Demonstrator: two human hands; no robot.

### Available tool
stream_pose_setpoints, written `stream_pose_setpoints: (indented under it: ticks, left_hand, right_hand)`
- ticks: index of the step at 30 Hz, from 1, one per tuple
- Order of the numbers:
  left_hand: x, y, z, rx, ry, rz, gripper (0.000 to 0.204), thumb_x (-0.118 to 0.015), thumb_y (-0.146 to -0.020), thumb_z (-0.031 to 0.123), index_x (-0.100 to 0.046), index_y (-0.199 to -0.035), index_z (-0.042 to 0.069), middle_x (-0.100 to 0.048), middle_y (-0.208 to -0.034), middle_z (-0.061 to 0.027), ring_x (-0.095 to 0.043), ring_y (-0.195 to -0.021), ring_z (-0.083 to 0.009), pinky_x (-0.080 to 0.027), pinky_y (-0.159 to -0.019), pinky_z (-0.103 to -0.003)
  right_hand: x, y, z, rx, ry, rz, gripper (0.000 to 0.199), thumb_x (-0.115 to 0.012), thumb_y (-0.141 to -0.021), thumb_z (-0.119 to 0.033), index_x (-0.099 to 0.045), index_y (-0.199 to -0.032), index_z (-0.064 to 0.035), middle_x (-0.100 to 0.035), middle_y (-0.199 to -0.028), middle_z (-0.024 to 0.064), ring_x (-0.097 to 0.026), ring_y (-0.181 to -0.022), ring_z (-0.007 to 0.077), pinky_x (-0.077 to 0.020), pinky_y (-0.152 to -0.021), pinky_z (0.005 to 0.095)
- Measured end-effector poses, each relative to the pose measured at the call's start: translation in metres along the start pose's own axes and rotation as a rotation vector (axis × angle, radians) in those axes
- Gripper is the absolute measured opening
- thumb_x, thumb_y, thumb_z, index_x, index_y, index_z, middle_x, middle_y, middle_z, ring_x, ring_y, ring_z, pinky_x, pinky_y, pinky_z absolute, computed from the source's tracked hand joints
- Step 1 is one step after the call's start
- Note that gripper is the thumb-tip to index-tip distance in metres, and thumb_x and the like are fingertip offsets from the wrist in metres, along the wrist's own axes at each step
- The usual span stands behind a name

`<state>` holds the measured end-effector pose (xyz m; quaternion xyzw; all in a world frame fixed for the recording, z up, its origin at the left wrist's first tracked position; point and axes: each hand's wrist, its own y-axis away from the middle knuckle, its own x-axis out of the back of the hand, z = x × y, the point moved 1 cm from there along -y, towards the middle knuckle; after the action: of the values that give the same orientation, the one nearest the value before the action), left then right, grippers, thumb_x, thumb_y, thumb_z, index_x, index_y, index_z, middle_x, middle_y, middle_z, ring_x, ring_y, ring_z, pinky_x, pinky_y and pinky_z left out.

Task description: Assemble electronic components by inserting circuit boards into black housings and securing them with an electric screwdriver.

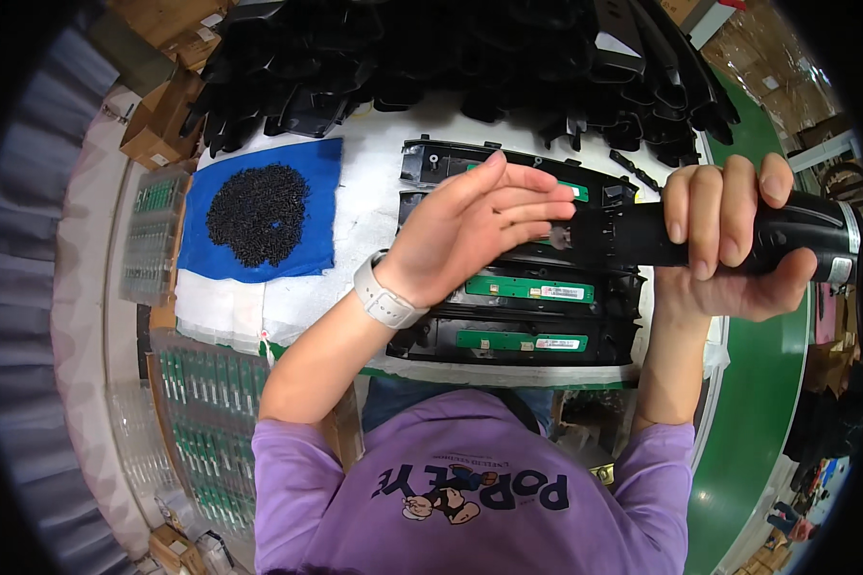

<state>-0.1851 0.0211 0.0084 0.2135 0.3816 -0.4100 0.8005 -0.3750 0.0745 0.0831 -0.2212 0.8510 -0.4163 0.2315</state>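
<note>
Your right hand point(738, 230) is wrapped round the black handheld tool point(633, 235), nose pointing left over the black panels point(612, 352). Your left hand point(479, 220): fingers extended, nothing visibly gripped, by the nose; can't tell if touching.

Matt blue cloth point(323, 172) lay near the left edge of the table point(369, 182); glossy black plastic mouldings point(431, 57) crowded its far edge; the black tool point(638, 236) looked smooth, plastic.

Bright, diffuse light fell on the white cloth point(369, 192), while the black parts point(431, 62) behind it sank into deep shade, edged with small highlights. A soft sheen marked the black tool point(791, 235). Fisheye distortion bowed the grey curtain point(29, 240) toward the dark rim.
</note>
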Motion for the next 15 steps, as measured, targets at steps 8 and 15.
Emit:
stream_pose_setpoints:
  ticks: [8,15]
  left_hand:
    - [-0.001,0.003,-0.005,0.030,0.016,-0.119,0.049,-0.031,-0.100,0.040,-0.053,-0.117,-0.001,-0.054,-0.124,-0.0176,-0.052,-0.115,-0.0231,-0.039,-0.099,-0.036]
    - [0.003,0.001,-0.005,0.050,-0.093,-0.096,0.050,-0.035,-0.098,0.040,-0.051,-0.120,-0.003,-0.056,-0.120,-0.0165,-0.056,-0.109,-0.0216,-0.042,-0.095,-0.036]
  right_hand:
    - [-0.006,0.009,0.017,-0.042,0.052,0.016,0.051,-0.058,-0.088,-0.044,-0.044,-0.117,-0.0047,-0.051,-0.073,0.0025,-0.049,-0.054,0.0115,-0.0428,-0.062,0.0292]
    - [-0.004,0.009,0.005,-0.028,0.042,0.084,0.050,-0.053,-0.090,-0.047,-0.045,-0.117,-0.0064,-0.049,-0.072,0.0000,-0.048,-0.053,0.0113,-0.0415,-0.062,0.0296]
